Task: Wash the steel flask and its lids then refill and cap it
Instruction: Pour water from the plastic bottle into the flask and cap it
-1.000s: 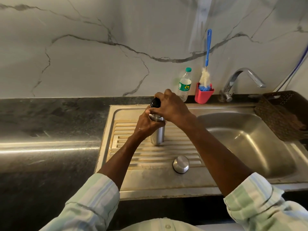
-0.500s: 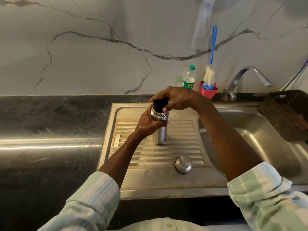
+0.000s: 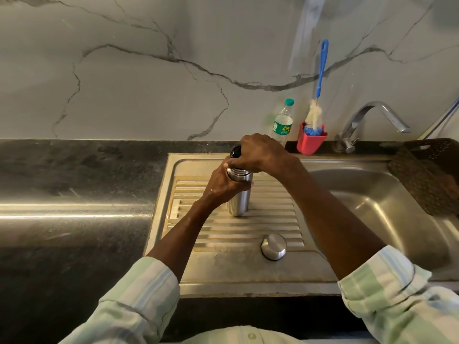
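Head view: the flask (image 3: 238,199) stands upright on the ribbed drainboard (image 3: 273,219), left of the basin. The left hand (image 3: 223,187) wraps its fingers around the body; the right hand (image 3: 260,152) curls over the black inner lid (image 3: 235,152). A wet steel wall could slip while twisting, tipping the flask. It is brushed steel, shiny, undented. The steel cap (image 3: 273,246) lies apart, nearer the person.

1. I see bare ribbed drainboard (image 3: 273,214) left and right of the flask (image 3: 238,202).
2. The steel cap (image 3: 273,246) sits on its near edge, well apart from the flask.
3. Behind, the plastic bottle (image 3: 283,122) and red brush holder (image 3: 311,141) crowd the wall.
4. The brown basket (image 3: 427,175) overhangs the sink's right side.
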`<state>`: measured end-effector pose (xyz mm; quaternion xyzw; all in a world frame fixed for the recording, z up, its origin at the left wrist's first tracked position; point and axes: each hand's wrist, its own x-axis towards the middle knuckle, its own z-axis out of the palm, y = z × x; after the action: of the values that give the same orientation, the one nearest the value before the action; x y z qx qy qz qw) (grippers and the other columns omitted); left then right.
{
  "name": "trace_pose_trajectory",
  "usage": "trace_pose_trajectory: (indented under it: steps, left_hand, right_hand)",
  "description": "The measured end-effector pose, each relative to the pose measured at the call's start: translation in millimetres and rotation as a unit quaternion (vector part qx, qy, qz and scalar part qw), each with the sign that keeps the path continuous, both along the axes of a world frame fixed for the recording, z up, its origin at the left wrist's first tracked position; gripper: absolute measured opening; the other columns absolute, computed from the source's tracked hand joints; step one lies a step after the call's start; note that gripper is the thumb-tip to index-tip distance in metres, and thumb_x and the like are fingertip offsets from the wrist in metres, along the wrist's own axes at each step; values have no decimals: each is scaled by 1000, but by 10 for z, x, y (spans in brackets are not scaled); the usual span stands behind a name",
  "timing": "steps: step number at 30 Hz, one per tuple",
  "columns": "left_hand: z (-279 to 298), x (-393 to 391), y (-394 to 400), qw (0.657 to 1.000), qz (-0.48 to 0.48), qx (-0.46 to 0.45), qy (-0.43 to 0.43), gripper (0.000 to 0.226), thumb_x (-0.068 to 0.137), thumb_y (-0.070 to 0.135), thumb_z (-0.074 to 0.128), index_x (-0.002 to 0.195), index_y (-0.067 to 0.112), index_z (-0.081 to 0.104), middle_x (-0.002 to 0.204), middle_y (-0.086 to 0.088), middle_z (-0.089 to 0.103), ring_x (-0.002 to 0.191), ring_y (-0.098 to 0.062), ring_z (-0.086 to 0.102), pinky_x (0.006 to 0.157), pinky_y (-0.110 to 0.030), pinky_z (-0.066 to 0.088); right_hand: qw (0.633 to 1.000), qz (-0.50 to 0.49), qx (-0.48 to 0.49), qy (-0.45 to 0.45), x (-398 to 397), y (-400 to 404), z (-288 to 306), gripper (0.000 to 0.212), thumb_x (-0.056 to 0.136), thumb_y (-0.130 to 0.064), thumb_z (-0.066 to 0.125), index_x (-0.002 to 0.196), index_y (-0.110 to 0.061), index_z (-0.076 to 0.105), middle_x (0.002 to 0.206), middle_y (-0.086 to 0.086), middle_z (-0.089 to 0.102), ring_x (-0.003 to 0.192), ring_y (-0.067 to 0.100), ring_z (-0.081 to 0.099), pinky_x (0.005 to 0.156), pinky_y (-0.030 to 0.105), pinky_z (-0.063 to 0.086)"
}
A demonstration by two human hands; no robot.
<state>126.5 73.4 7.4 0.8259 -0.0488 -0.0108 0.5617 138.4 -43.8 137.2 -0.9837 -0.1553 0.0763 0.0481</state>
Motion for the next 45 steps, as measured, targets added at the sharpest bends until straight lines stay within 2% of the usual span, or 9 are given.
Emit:
trace_pose_trajectory:
  steps: [6,11,15,18,28,31,36,41,45]
  left_hand:
    - [-15,-13,-26,1000,-2,-19,-6,78,70,11,89,134,18,46,109,12,60,94,0,59,75,-7,49]
    - [-43,-15,-33,1000,11,-21,-9,78,68,13,90,133,20,47,110,9,60,95,-2,61,76,-6,49]
    - [-41,-11,-32,999,-7,-31,-17,73,71,9,87,130,23,46,115,8,61,100,0,61,81,-11,51]
    - [-27,0,-31,1000,-5,-31,-4,71,71,10,87,126,29,45,111,9,61,96,1,59,77,-13,49]
    - [-61,-4,-34,999,5,-42,-17,76,68,11,89,127,29,45,111,8,62,98,-6,63,83,-21,53]
    - [-59,-11,-31,999,6,-37,-14,77,68,11,89,130,24,46,112,7,63,99,-7,64,83,-20,54]
    - [-51,-12,-38,999,7,-33,-3,71,69,14,89,126,22,47,109,11,62,96,-5,64,80,-15,53]
    - [-69,-9,-29,999,1,-36,-23,78,68,11,88,133,21,45,116,2,63,102,-12,64,84,-26,56]
    - [-74,-17,-36,999,5,-37,-26,78,68,13,89,133,22,46,115,3,65,100,-6,64,81,-19,54]
  right_hand:
    - [988,106,32,104,94,-118,134,68,89,-26,70,148,-24,37,142,1,45,126,22,44,93,28,40]
    - [980,126,110,111,79,-218,47,63,85,0,66,137,-29,47,144,2,45,130,27,43,96,34,48]
    - [979,130,107,119,47,-203,4,77,84,-26,76,148,-28,34,157,2,22,141,23,25,108,36,36]
    - [994,66,83,-8,55,-151,-81,72,79,-47,75,137,-18,45,137,7,36,125,25,40,99,37,44]
    - [973,117,133,149,165,-317,-16,71,85,-4,70,144,-32,44,147,0,45,133,23,43,103,33,43]
    - [987,71,130,60,122,-256,52,48,84,-33,75,128,-21,60,128,4,60,112,21,57,89,29,48]
    - [995,-27,15,-96,28,-152,-54,75,73,-86,44,92,-14,52,86,2,54,80,20,53,70,31,38]
    - [964,58,206,156,20,-375,8,57,90,-22,68,141,-13,46,138,7,55,124,22,51,99,32,43]
    - [948,10,313,49,-60,-419,-198,55,78,-24,81,128,-15,60,122,4,66,113,19,61,95,28,49]
